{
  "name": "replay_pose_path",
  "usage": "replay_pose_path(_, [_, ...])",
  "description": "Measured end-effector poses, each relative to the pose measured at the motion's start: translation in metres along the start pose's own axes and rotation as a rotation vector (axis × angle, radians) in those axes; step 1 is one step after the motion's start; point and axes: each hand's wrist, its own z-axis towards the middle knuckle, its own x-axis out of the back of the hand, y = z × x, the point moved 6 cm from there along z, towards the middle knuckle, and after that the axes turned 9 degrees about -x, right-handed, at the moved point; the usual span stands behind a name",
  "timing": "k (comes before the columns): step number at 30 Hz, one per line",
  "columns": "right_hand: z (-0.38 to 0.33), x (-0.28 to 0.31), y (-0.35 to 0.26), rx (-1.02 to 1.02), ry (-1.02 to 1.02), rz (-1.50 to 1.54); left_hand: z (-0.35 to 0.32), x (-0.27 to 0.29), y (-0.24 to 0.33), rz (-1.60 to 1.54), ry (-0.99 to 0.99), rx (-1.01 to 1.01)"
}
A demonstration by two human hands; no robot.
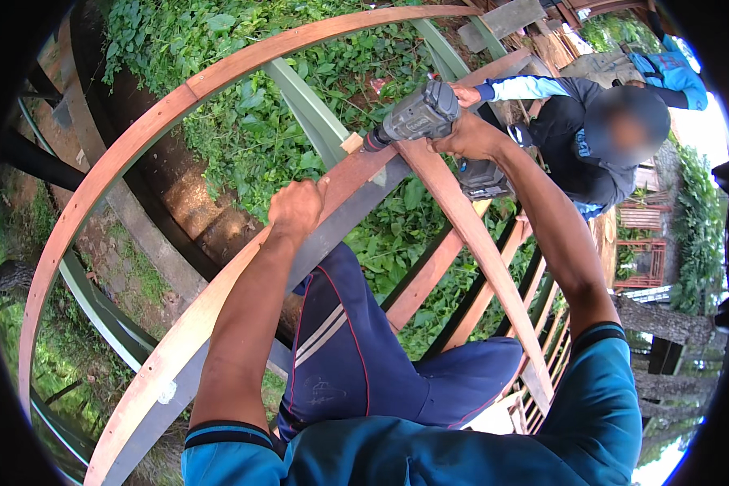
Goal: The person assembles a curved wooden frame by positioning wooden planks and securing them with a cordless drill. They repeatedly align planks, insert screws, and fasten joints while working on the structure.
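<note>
My right hand point(471, 136) is wrapped round the handle of a grey cordless drill point(424, 112). The drill's front end points down-left and meets the reddish wooden beam point(355, 176) near its joint with a second plank point(462, 211). A small pale wood block point(351, 142) sits beside the drill's tip. My left hand point(298, 209) is closed over the beam, its thumb lying along the top face; the fingertips are hidden. Under the wood runs a dark grey metal member point(344, 219). The bit itself cannot be made out.
A co-worker point(583, 138) crouches at the right, one hand point(465, 95) just beyond the drill. A curved wooden rail point(138, 150) arcs round the far left, joined by green metal struts point(304, 101). Several slats point(429, 275) lie below, with gaps over leafy ground point(243, 121).
</note>
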Motion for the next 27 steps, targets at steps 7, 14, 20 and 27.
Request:
replay_pose_path(7, [-0.004,0.001,-0.006,-0.003,0.036,0.040,0.000,0.000,0.001,0.036,0.036,-0.013])
replay_pose_path(14, [0.007,0.001,-0.006,0.224,0.101,-0.186,0.001,-0.002,-0.001,-0.004,0.000,0.003])
replay_pose_path(20, [0.015,0.004,0.000,-0.080,0.016,-0.187,0.000,-0.002,0.000,0.005,-0.031,-0.001])
replay_pose_path(27, [-0.002,-0.002,-0.007,0.101,0.113,-0.097,0.002,-0.002,-0.001,0.009,-0.013,0.000])
